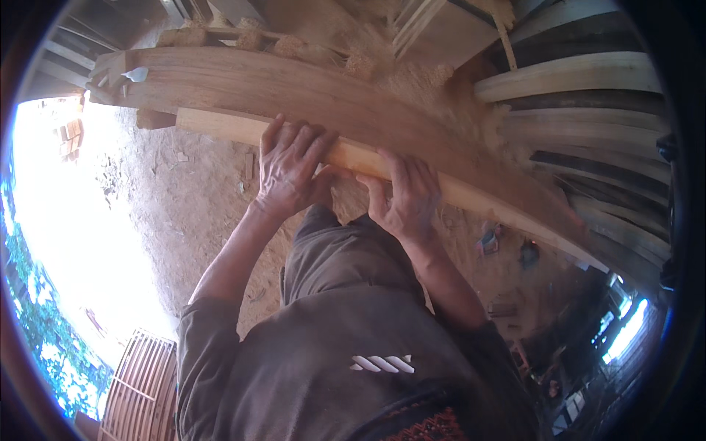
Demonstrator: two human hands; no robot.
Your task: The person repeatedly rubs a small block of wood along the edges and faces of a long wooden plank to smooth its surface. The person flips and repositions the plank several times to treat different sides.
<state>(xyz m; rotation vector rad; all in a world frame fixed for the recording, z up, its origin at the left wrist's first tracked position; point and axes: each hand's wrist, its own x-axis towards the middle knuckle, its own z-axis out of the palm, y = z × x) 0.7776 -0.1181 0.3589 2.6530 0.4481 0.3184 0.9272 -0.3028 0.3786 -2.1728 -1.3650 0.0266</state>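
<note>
A long, pale wooden board [220, 124] lies along the near edge of a thick wooden workbench [250, 79]. My left hand [293, 167] is closed over it near the middle, fingers across the top and thumb on the near side. Just to the right, my right hand [407, 195] grips the same board, with its thumb against the near face and fingers over the top. Between the two hands a short stretch of bare board shows. Its right part runs on along the bench toward the far right.
Wood shavings [360, 66] lie along the bench's far side. Several planks [573, 79] are stacked at the right. A small white object [135, 74] rests on the bench's left end. Scraps litter the dirt floor [198, 184]. At the lower left stands a slatted wooden piece [136, 393].
</note>
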